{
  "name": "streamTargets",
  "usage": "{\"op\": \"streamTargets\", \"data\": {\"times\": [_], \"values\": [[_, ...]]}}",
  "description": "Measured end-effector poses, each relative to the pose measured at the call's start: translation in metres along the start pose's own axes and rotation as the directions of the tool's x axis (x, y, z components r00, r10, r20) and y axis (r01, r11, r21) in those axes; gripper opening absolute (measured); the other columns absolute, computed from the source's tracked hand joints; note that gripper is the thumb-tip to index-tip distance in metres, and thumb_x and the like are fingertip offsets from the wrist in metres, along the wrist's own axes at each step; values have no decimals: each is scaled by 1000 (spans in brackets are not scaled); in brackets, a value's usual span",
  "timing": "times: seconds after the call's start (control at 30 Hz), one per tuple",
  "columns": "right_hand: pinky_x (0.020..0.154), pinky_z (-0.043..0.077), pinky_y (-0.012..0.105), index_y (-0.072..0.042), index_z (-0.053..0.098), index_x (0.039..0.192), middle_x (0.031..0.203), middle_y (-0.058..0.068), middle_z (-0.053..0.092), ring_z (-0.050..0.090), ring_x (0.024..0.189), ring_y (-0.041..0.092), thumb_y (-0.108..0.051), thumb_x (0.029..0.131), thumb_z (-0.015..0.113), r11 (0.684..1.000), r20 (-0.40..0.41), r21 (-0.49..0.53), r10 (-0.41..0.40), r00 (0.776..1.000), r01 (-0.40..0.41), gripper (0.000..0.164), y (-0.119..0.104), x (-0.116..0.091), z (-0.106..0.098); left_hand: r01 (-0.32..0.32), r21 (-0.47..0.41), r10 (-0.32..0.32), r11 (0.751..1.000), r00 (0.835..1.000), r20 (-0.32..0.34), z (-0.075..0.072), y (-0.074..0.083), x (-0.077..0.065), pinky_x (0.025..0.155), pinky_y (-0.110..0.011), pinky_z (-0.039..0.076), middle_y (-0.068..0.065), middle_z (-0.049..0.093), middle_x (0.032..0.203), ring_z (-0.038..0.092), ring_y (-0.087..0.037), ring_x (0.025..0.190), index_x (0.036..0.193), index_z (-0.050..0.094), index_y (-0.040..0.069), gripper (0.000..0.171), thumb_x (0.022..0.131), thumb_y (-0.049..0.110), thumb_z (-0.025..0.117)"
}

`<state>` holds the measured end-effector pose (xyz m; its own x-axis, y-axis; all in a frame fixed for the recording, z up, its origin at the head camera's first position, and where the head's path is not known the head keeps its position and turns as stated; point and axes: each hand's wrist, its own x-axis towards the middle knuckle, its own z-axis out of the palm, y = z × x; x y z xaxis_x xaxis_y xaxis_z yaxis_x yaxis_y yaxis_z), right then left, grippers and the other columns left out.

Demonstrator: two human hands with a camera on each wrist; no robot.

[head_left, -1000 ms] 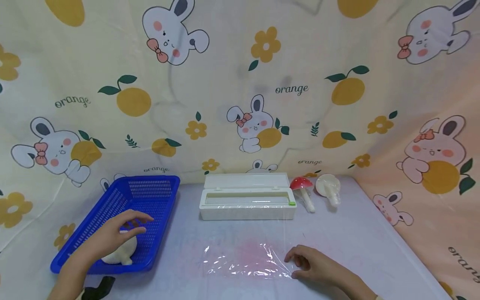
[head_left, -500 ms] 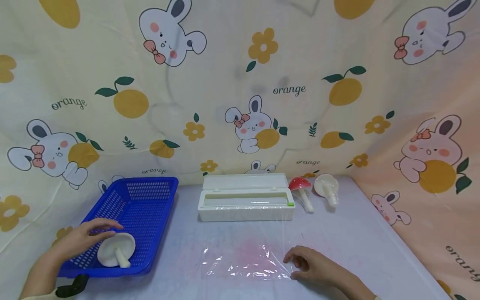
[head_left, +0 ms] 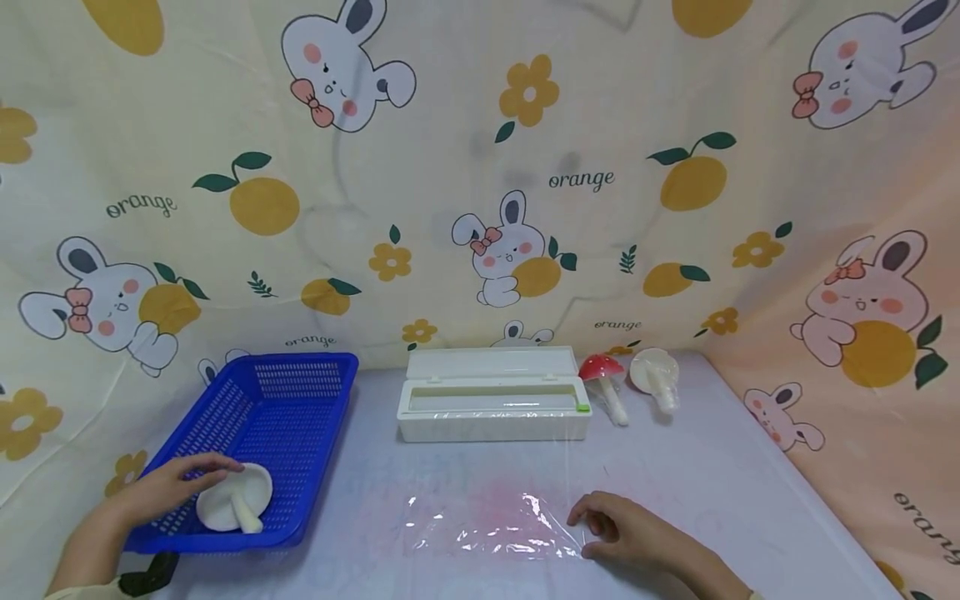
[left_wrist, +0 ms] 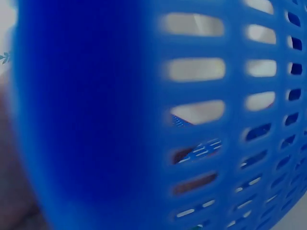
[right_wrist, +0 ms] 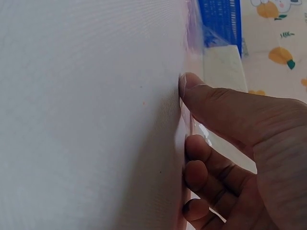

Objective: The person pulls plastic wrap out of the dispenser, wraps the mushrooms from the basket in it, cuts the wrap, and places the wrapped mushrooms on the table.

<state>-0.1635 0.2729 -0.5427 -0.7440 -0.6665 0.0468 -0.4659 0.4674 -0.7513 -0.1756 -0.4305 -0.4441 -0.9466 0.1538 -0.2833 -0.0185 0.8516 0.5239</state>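
In the blue basket [head_left: 330, 467] at the left lies a toy mushroom [head_left: 217, 508], its white underside and stalk facing up. My left hand [head_left: 165, 493] reaches over the basket's left side. Its fingertips are at the mushroom's upper edge, and I cannot tell how firmly they touch. The left wrist view is mostly blocked by the basket wall [left_wrist: 235, 115]. A sheet of clear cling film [head_left: 480, 525] stretches over the table from a white dispenser [head_left: 491, 427]. My right hand [head_left: 630, 533] presses thumb and fingertips, spread apart, on the film's right front corner.
The dispenser's lid stands raised at the back, with a green slider [head_left: 582, 408] at its right end. Beside it lie a red-capped toy mushroom [head_left: 602, 369] and another mushroom [head_left: 655, 371], underside showing, apparently wrapped in film. A patterned cloth [head_left: 435, 150] hangs behind the table.
My left hand first drew back leftward from above the mushroom, then came down to its upper edge. My right hand and the film have stayed in place.
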Motion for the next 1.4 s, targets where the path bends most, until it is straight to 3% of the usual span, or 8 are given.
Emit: {"op": "streamTargets", "data": {"times": [0.2, 0.43, 0.7, 0.93, 1.03, 1.2, 1.4], "values": [[67, 49, 23, -22, 68, 120, 91, -4, 58, 56, 82, 7, -29, 95, 84, 1000, -6, 3, -13, 1000, 13, 30, 0, -1, 0, 2, 5, -2, 1000, 1000, 9, 2, -1, 2, 96, -81, 45, -33, 60, 142, 43, -68, 134, 139, 69, 9, 40, 114, 36, 54], [66, 49, 21, -21, 68, 120, 90, -4, 58, 54, 81, 4, -29, 95, 84, 999, -18, -17, -37, 999, 36, 30, 3, -2, 1, -31, -32, 32, 999, 999, 11, 4, -1, 1, 94, -71, 54, -39, 54, 145, 50, -64, 130, 144, 64, 4, 36, 108, 12, 61], [66, 49, 21, -19, 68, 120, 89, -1, 58, 55, 79, 6, -28, 95, 84, 998, -23, -9, -60, 998, 59, 31, 2, -2, 0, 4, -28, -4, 1000, 1000, 9, 11, -2, 0, 91, -68, 57, -42, 50, 146, 63, -49, 117, 151, 56, 2, 69, 94, 29, 84], [66, 49, 22, -18, 68, 120, 89, 1, 58, 55, 79, 8, -27, 95, 84, 998, -22, -11, -66, 998, 66, 31, 0, -2, 0, -8, -61, 10, 998, 999, 31, 15, -6, 1, 89, -68, 57, -43, 47, 146, 64, -48, 115, 155, 47, -3, 80, 92, 25, 87], [65, 49, 23, -19, 68, 120, 89, 0, 57, 54, 80, 7, -28, 95, 84, 998, -22, -8, -58, 998, 58, 31, 1, -2, 0, 4, -50, -3, 999, 1000, 18, 16, -6, 2, 90, -68, 57, -41, 49, 146, 65, -46, 116, 154, 49, -1, 82, 91, 31, 87], [66, 49, 22, -20, 68, 120, 90, -3, 57, 54, 81, 4, -29, 95, 84, 999, -20, -18, -49, 999, 49, 31, 2, -2, 0, 21, -23, -22, 1000, 1000, -11, 17, -5, 3, 91, -68, 56, -38, 54, 145, 65, -48, 116, 153, 52, 1, 86, 89, 45, 87], [66, 49, 21, -20, 69, 120, 89, -4, 57, 54, 81, 4, -30, 95, 84, 999, -19, -19, -49, 999, 48, 31, 2, -1, 1, 6, -26, -7, 1000, 999, -48, 17, -3, 2, 95, -68, 56, -40, 53, 146, 61, -60, 122, 153, 53, 1, 83, 92, 47, 85]]}}
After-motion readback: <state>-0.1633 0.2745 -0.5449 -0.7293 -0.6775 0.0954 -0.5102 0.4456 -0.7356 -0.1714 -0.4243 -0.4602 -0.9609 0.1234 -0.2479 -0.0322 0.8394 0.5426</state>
